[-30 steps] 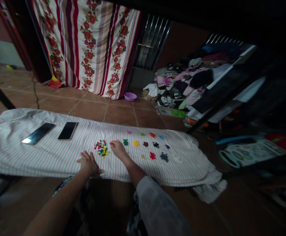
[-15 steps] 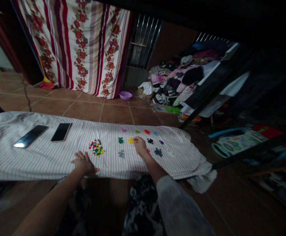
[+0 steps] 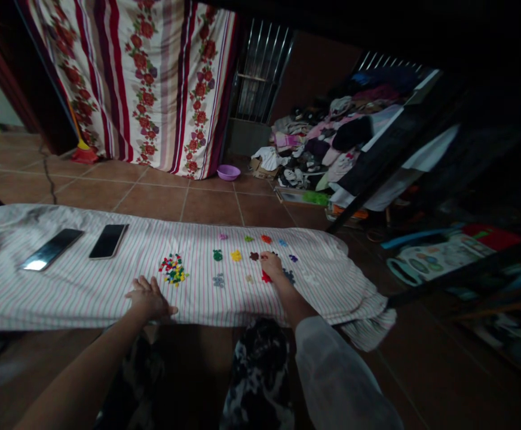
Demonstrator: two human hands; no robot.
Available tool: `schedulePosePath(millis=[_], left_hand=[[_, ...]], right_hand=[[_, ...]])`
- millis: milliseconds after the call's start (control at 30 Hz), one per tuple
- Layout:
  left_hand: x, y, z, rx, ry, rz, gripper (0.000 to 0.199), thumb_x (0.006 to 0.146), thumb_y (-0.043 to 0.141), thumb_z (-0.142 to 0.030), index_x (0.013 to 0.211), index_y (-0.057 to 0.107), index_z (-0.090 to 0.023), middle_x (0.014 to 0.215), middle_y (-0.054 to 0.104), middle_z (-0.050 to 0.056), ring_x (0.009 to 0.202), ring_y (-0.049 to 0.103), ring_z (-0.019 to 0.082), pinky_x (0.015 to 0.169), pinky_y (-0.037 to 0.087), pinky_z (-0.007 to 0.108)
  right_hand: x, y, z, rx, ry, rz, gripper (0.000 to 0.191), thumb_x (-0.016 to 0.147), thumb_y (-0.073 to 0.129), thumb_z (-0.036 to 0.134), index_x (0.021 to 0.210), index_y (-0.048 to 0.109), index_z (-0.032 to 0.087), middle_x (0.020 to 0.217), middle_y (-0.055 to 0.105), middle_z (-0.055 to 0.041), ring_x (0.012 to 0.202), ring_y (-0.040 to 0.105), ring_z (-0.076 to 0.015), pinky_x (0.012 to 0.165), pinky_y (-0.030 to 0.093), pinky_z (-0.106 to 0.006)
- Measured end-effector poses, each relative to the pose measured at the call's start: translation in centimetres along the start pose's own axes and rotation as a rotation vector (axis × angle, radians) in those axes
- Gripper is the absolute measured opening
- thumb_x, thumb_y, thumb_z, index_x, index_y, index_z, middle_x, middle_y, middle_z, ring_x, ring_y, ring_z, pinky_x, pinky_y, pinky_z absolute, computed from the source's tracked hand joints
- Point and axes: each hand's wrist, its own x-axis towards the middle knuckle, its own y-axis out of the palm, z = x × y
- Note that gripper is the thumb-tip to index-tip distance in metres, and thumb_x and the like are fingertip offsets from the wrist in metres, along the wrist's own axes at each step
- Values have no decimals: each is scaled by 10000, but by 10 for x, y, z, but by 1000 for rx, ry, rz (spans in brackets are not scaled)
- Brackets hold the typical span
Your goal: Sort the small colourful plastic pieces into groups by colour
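Note:
On the striped cloth [image 3: 85,292], my left hand [image 3: 147,298] lies with fingers spread, just below a mixed pile of small coloured pieces [image 3: 173,270]. My right hand [image 3: 272,266] has its fingers pinched beside a brown pile [image 3: 254,256]; whatever they hold is too small to make out. Left of it are yellow [image 3: 236,255] and dark green [image 3: 217,255] piles, with a grey one [image 3: 218,280] below. Red pieces [image 3: 266,277] show under the hand, which partly covers black and dark grey piles. Orange pieces [image 3: 266,239] lie above it, purple ones [image 3: 293,258] to its right.
Two dark phones [image 3: 53,249] [image 3: 109,241] lie on the cloth's left part. Beyond it are a purple basin [image 3: 229,172], a floral curtain [image 3: 166,89] and a heap of clothes [image 3: 323,137]. A dark metal post [image 3: 354,209] rises behind the right end.
My right hand has moved right, from beside the yellow pile to beside the brown one, uncovering brown and beige pieces. My left hand stays resting on the cloth.

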Motion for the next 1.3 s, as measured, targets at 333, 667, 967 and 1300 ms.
schedulePosePath(millis=[333, 667, 967, 1300], left_hand=[[2, 2, 1, 12, -5, 7, 1230, 594, 497, -758, 1465, 174, 49, 1510, 136, 376, 1388, 147, 536, 975, 318, 647], [6, 10, 0, 7, -24, -13, 1229, 585, 507, -748, 1464, 178, 46, 1517, 121, 369, 1389, 129, 541, 980, 303, 661], [-1, 0, -2, 4, -12, 5, 1203, 613, 499, -728, 1462, 171, 57, 1514, 125, 372, 1392, 131, 536, 981, 313, 646], [0, -3, -3, 47, -20, 46, 1223, 624, 491, -759, 1467, 129, 50, 1514, 93, 376, 1397, 113, 532, 981, 323, 647]], right_hand=[[5, 10, -3, 85, -38, 57, 337, 746, 493, 36, 942, 720, 191, 968, 733, -57, 945, 675, -155, 862, 489, -251], [2, 11, -4, 175, -53, 77, 350, 753, 485, 46, 971, 707, 207, 944, 733, -36, 947, 676, -146, 874, 496, -261], [-2, 7, -2, 125, -38, 49, 328, 777, 510, 64, 997, 717, 192, 1013, 730, -61, 982, 669, -165, 894, 482, -258], [-5, 7, -2, 59, -32, 28, 322, 824, 469, 104, 1007, 718, 194, 1030, 723, -72, 989, 657, -170, 887, 461, -245]])
